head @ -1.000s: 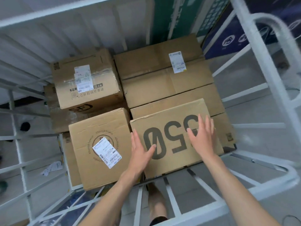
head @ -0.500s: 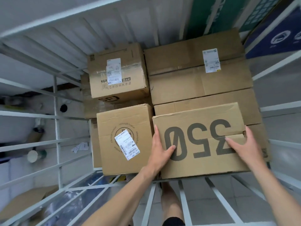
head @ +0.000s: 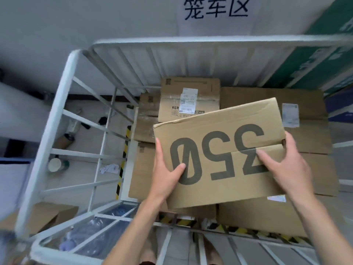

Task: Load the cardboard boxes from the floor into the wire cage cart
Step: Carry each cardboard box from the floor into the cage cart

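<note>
A flat cardboard box printed "350" is tilted and raised above the other boxes inside the white wire cage cart. My left hand grips its near left edge, thumb on the "0". My right hand holds its right end, fingers across the "3". Under and behind it lie several cardboard boxes: one with a white label at the back, a wide one at the right, and one at the near left.
The cage's left side bars and near frame surround the load. Outside on the floor lie a paper cup, scraps and a cardboard box. A wall sign hangs above; green and blue cartons stand at the right.
The "350" box has been lifted off the stack and tilted, both hands now gripping its ends. My view has risen and pulled back, showing the cage's top rail and the wall.
</note>
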A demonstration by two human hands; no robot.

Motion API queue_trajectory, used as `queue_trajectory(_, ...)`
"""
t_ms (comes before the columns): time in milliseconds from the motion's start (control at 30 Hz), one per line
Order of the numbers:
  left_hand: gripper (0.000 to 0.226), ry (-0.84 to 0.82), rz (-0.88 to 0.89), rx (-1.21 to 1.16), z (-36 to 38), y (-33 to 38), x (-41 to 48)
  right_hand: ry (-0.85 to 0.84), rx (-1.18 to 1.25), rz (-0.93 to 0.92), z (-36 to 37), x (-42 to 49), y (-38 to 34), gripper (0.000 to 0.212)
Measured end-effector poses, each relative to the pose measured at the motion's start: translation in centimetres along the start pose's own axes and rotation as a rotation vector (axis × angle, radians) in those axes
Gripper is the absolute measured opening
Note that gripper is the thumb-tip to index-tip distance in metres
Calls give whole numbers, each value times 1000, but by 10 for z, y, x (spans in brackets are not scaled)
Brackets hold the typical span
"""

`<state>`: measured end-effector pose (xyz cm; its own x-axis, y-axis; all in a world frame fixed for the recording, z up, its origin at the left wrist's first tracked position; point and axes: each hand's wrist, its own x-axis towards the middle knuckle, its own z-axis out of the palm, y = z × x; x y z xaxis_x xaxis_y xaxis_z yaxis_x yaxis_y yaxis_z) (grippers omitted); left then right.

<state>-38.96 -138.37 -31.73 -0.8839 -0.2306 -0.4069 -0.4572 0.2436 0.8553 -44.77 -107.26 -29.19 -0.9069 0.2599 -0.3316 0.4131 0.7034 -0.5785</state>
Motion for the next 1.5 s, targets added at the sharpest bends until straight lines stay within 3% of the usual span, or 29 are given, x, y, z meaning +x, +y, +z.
queue_trajectory(267, 114, 243, -140, 2, -224, -76, -4, -159, -26, -236, 178, -50, -163, 86)
queue_trajectory(433, 113, 303, -256, -74, -304, -128, -20, -310, -26, -243, 274, -68, -219, 83)
queue_trajectory(567, 117, 274, -284, -123, -299, -152, -14, -385, 22, -147, 305, -48, -215, 83)
queue_trajectory(767, 113, 397, -285, -343, -273, -160, -27, -477, 157, -140, 316, -26, -212, 72)
queue_trajectory(1000, 60, 380, -344, -652, -282, -163, -50, -500, 257, -179, 325, -5, -242, 28)
queue_trajectory(1133, 45, 447, -423, -704, -294, -169, -51, -456, 299, -203, 330, -3, -257, 24)
queue_trajectory(1333, 64, 595, -497, -804, -297, -164, -42, -422, 258, -194, 333, 5, -253, 34)
queue_trajectory(1433, 79, 640, -568, -818, -296, -166, -37, -527, 166, -209, 334, 11, -248, 38)
queue_trajectory(1500, 86, 632, -636, -778, -296, -170, -29, -607, 135, -187, 335, 12, -248, 59)
